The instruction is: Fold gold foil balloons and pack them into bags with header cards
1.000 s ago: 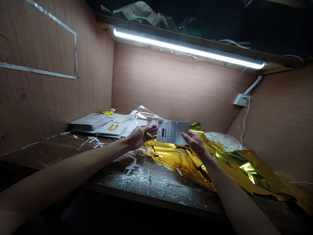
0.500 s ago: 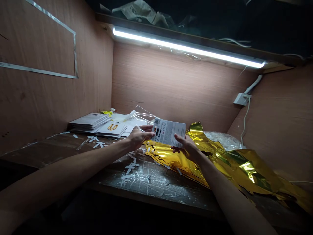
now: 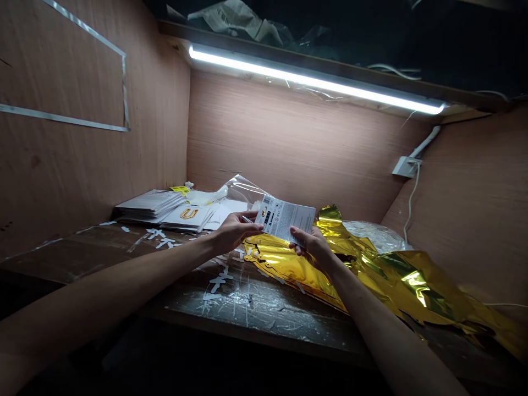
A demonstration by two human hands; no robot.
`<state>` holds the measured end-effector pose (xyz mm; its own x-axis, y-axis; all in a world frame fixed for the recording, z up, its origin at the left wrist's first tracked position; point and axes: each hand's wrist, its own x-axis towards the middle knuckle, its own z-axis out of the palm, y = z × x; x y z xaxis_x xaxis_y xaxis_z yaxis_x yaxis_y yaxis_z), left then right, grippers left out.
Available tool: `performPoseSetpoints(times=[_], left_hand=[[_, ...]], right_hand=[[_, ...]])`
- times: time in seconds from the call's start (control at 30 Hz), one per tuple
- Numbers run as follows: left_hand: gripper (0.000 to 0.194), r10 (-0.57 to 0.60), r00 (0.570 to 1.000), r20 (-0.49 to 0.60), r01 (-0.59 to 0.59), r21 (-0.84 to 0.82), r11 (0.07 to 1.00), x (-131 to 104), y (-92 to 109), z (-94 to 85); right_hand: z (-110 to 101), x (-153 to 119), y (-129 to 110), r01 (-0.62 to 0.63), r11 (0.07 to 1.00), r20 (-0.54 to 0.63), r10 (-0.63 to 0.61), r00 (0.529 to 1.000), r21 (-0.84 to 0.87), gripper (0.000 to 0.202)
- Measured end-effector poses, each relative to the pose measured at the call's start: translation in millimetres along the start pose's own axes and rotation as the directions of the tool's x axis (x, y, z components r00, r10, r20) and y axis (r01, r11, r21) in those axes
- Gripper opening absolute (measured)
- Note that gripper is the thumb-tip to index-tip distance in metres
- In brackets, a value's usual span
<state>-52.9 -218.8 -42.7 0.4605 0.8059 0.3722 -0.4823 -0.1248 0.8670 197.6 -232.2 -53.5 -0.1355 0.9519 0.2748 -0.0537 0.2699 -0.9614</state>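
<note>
Both hands hold a white card point(image 3: 284, 217) printed with small grey text and symbols, tilted above the worktop. My right hand point(image 3: 312, 243) grips its lower right corner, thumb on top and fingers below. At the card's left edge my left hand point(image 3: 237, 230) is closed, with a clear plastic bag point(image 3: 247, 190) pinched in it. The bag spreads up and away behind the card's left end. Whether the card's edge lies inside the bag, I cannot tell. Gold foil balloons point(image 3: 297, 264) lie flat beneath and right of the hands.
At the left back stand a stack of white cards point(image 3: 144, 203) and more cards with a gold U-shaped picture point(image 3: 190, 213). White tape scraps point(image 3: 220, 279) stick to the dark worktop point(image 3: 264, 313). A lit tube point(image 3: 313, 80) hangs above; a power box point(image 3: 406, 166) with a cable is on the right wall.
The card has tilted slightly and my right hand has shifted a little left along it. The clear bag's far part has opened out and risen slightly.
</note>
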Motion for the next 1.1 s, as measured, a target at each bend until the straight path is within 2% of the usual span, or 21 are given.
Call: performPoseSetpoints(times=[0.07, 0.13, 0.37, 0.7, 0.93, 1.1], left_hand=[[0.062, 0.022, 0.997, 0.072, -0.025, 0.046, 0.999, -1.2, -0.3, -0.9], [0.069, 0.048, 0.996, 0.075, -0.055, 0.104, 0.993, -2.0, -1.6, -0.6], [0.062, 0.083, 0.995, 0.051, -0.089, 0.123, 0.988, -0.7, -3.9, 3.9], [0.02, 0.083, 0.977, -0.197, -0.086, -0.008, 0.996, 2.6, -19.7, 12.4], [0.021, 0.052, 0.964, -0.263, -0.06, -0.025, 0.998, 3.9, -21.3, 11.7], [0.028, 0.071, 0.944, -0.321, -0.061, 0.042, 0.997, 3.6, -24.4, 10.3]], right_hand=[[-0.7, 0.2, 0.3, 0.003, 1.0, -0.01, -0.003, 1.0, 0.013, 0.039], [-1.1, 0.2, 0.2, 0.005, 1.0, -0.012, -0.005, 1.0, 0.011, 0.038], [1.1, -1.3, 0.7, 0.017, 1.0, 0.004, -0.017, 1.0, -0.008, 0.041], [25.8, -8.9, 3.3, 0.106, 0.994, 0.021, -0.106, 0.994, 0.0, 0.047], [32.7, -9.3, 6.2, 0.115, 0.993, 0.029, -0.116, 0.993, 0.023, 0.045], [31.9, -7.6, 10.1, 0.113, 0.992, 0.058, -0.116, 0.992, 0.051, 0.044]])
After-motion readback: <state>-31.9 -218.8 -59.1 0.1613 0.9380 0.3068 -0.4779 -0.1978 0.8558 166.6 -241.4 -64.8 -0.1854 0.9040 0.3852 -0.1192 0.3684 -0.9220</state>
